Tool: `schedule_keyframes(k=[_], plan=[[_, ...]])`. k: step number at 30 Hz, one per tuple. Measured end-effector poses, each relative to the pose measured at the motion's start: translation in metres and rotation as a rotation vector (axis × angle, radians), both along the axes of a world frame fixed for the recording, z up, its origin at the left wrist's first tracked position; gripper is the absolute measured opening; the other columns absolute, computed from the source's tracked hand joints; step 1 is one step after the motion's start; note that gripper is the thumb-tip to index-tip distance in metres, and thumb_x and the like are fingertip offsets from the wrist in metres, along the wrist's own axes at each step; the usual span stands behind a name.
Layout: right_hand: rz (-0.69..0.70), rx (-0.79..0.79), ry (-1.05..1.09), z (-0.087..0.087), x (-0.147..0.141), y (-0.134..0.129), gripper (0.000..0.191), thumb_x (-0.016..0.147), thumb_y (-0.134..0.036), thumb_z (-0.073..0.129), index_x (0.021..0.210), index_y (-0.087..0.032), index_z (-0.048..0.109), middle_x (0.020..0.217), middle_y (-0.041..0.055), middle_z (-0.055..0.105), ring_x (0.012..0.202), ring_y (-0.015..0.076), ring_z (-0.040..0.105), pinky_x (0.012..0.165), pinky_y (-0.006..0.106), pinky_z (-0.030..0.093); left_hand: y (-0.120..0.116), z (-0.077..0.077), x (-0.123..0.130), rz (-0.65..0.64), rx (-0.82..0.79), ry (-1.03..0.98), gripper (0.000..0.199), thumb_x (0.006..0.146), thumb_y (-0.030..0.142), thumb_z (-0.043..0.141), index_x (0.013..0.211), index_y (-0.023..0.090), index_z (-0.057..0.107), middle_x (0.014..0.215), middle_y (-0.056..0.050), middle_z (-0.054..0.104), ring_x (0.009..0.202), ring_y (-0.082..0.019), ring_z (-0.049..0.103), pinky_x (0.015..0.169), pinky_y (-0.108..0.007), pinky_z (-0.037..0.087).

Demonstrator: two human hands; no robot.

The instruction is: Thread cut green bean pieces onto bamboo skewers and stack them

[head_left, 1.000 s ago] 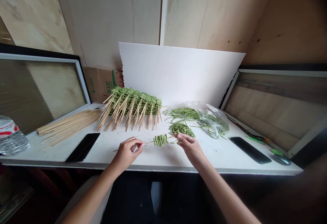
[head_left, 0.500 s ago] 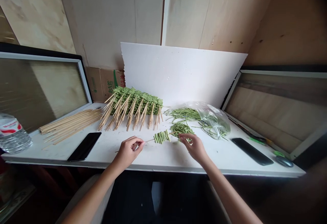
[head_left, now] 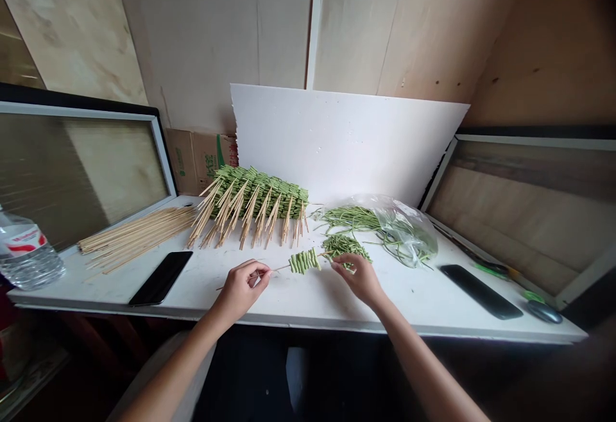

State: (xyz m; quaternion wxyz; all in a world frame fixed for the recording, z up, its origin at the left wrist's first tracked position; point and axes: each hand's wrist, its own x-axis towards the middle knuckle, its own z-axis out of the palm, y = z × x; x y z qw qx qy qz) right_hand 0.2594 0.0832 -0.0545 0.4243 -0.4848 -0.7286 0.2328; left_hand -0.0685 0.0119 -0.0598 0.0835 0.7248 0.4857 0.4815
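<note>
My left hand (head_left: 246, 284) is closed around the bare end of a thin wooden skewer (head_left: 279, 269), held above the table. Several short green bean pieces (head_left: 304, 261) are threaded crosswise side by side near its other end. The pointed tip sticks out to the right of them. My right hand (head_left: 357, 274) is beside that tip, thumb and forefinger pinched together; whatever is between them is too small to make out. Just behind it lies a pile of cut green bean pieces (head_left: 344, 244), partly covered by the fingers.
Stacked bean skewers (head_left: 262, 192) stand at the back left, sticks facing me. Loose skewers (head_left: 139, 233), a black phone (head_left: 161, 278) and a water bottle (head_left: 29, 252) lie left. Long beans in a plastic bag (head_left: 409, 229), a dark flat object (head_left: 481, 290) and a mouse (head_left: 543, 311) are right.
My right hand has moved slightly left and down, closer to the skewer's tip, and its fingertips have come together. My left hand keeps its hold on the skewer. The view has shifted slightly.
</note>
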Motion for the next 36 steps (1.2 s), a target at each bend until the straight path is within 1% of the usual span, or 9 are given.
schedule_keyframes(k=[2,4,6,9,12,17,25,33,36], plan=[[0.049,-0.228,0.291,0.004,0.005,-0.002,0.037,0.08,-0.054,0.08,0.101,-0.023,0.078,0.105,0.0106,0.079,0.102,0.0325,0.07,0.089,0.048,0.054,-0.001,0.0,0.0,-0.004,-0.001,-0.003,0.014,0.095,0.027,0.063,0.086,0.019,0.07,0.071,0.0,0.063,0.058,-0.012,0.046,0.058,-0.024,0.039],[0.103,-0.379,0.515,0.007,0.009,-0.004,0.046,0.074,-0.056,0.085,0.104,-0.023,0.078,0.109,0.0103,0.078,0.105,0.0305,0.071,0.092,0.045,0.053,-0.001,0.001,0.002,-0.012,0.001,-0.004,0.014,0.095,0.028,0.063,0.086,0.019,0.07,0.073,-0.001,0.063,0.058,-0.012,0.047,0.058,-0.024,0.039],[0.159,-0.462,0.651,0.01,0.012,-0.006,0.045,0.072,-0.055,0.087,0.102,-0.023,0.078,0.113,0.0106,0.078,0.112,0.0301,0.07,0.094,0.043,0.053,-0.002,0.002,0.004,-0.025,0.002,-0.002,0.014,0.095,0.028,0.062,0.087,0.019,0.07,0.074,-0.001,0.064,0.06,-0.012,0.048,0.058,-0.024,0.04],[0.253,-0.526,0.742,0.013,0.012,-0.009,0.041,0.074,-0.054,0.086,0.101,-0.023,0.078,0.122,0.0118,0.076,0.125,0.0309,0.065,0.099,0.043,0.052,-0.003,0.003,0.008,-0.04,0.006,0.004,0.015,0.096,0.028,0.062,0.088,0.019,0.07,0.075,-0.001,0.064,0.061,-0.013,0.049,0.059,-0.025,0.04],[0.318,-0.54,0.802,0.016,0.007,-0.012,0.039,0.074,-0.05,0.088,0.1,-0.023,0.078,0.122,0.0116,0.076,0.125,0.0305,0.066,0.104,0.044,0.051,-0.004,0.003,0.011,-0.044,0.013,0.01,0.014,0.095,0.028,0.062,0.087,0.019,0.07,0.074,-0.001,0.064,0.059,-0.012,0.047,0.058,-0.024,0.039],[0.332,-0.574,0.902,0.016,0.003,-0.013,0.03,0.074,-0.039,0.091,0.096,-0.023,0.079,0.107,0.0075,0.08,0.112,0.0273,0.073,0.107,0.043,0.051,-0.005,0.003,0.011,-0.048,0.008,-0.002,0.013,0.095,0.027,0.063,0.088,0.019,0.07,0.074,0.0,0.063,0.059,-0.012,0.047,0.059,-0.024,0.039],[0.409,-0.598,1.023,0.017,0.004,-0.015,0.018,0.079,-0.027,0.088,0.094,-0.022,0.079,0.1,0.005,0.081,0.097,0.0206,0.076,0.113,0.04,0.05,-0.007,0.003,0.013,-0.053,0.007,-0.008,0.016,0.096,0.027,0.062,0.086,0.018,0.071,0.072,-0.001,0.063,0.059,-0.012,0.045,0.058,-0.024,0.039],[0.371,-0.591,1.016,0.021,0.001,-0.018,0.022,0.076,-0.031,0.091,0.092,-0.02,0.08,0.096,0.0039,0.082,0.093,0.0193,0.076,0.111,0.039,0.052,-0.006,0.001,0.014,-0.048,0.021,-0.016,0.016,0.095,0.027,0.063,0.086,0.018,0.072,0.072,-0.001,0.062,0.059,-0.012,0.046,0.059,-0.024,0.039],[0.359,-0.572,0.995,0.023,0.0,-0.019,0.026,0.073,-0.034,0.093,0.092,-0.021,0.081,0.094,0.0037,0.082,0.091,0.0202,0.077,0.112,0.042,0.052,-0.005,0.0,0.014,-0.049,0.017,-0.014,0.015,0.095,0.027,0.063,0.086,0.018,0.071,0.072,0.0,0.062,0.059,-0.012,0.045,0.059,-0.024,0.038]])
